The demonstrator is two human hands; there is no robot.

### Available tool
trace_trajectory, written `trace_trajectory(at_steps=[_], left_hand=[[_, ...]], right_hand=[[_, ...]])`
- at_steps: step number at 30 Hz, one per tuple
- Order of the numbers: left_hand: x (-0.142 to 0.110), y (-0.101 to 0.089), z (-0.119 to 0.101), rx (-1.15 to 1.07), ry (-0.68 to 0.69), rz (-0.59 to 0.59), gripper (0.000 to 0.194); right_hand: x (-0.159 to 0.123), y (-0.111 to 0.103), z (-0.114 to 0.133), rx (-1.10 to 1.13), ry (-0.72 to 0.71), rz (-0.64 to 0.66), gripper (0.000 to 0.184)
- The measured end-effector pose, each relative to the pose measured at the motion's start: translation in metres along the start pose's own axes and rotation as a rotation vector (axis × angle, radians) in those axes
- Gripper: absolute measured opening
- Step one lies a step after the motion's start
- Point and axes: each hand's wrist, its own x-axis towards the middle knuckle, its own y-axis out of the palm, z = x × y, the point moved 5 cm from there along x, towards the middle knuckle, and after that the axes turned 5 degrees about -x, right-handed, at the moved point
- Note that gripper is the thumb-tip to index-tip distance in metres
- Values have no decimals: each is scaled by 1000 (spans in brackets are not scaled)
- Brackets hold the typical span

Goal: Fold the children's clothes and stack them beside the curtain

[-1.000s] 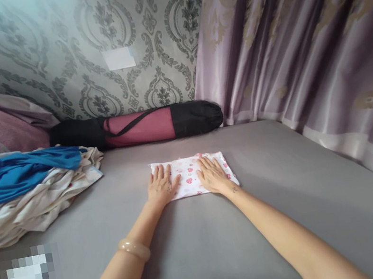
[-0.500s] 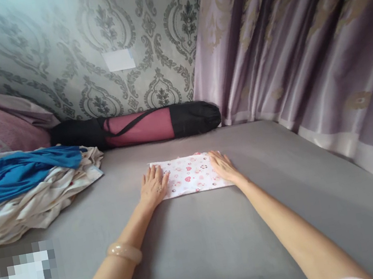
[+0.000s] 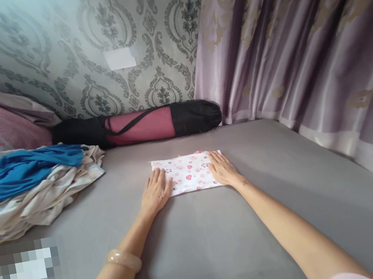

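A folded white cloth [image 3: 189,172] printed with pink hearts and small flowers lies flat, a neat rectangle on the grey bedsheet [image 3: 204,242]. My left hand [image 3: 156,190] rests palm down over its left edge, fingers stretched out. At the right edge, my right hand [image 3: 223,169] lies flat on the cloth with its fingers extended away from me. Neither hand grips the cloth. A pale bangle [image 3: 124,261] circles my left wrist area.
A heap of fabric with a blue cloth [image 3: 29,172] on top sits at the left. Against the patterned wall lies a long pink and black roll bag [image 3: 139,127]. Purple curtains [image 3: 283,55] hang along the right side. The lower left corner is pixelated.
My left hand has slid slightly down toward me along the cloth's left edge. My right hand stays at the right edge, its thumb a little farther inward. The cloth looks unchanged.
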Motion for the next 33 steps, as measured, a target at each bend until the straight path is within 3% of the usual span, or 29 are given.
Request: trace_trajectory(at_steps=[5,9,13,17,22,26,29,33], left_hand=[[1,-2,3,-83,-2,-65,58],[0,-3,3,-89,2,-89,57],[-3,-4,-2,-30,51,-63,57],[-4,-3,-5,3,78,-36,57],[-4,-4,-5,-33,80,-70,54],[-4,-7,-4,-82,54,-96,51],[-3,-9,-2,-112,19,-118,49],[-2,-9,1,-150,1,-135,47]], right_hand=[[6,-8,3,7,30,94,61],[12,-20,33,-29,0,-26,59],[14,-6,64,-4,-101,-44,60],[13,11,63,0,-90,-13,60],[19,1,65,-1,-80,71,59],[29,-9,92,44,-83,36,58],[30,-2,115,76,-136,-13,60],[26,10,123,62,-151,-38,60]])
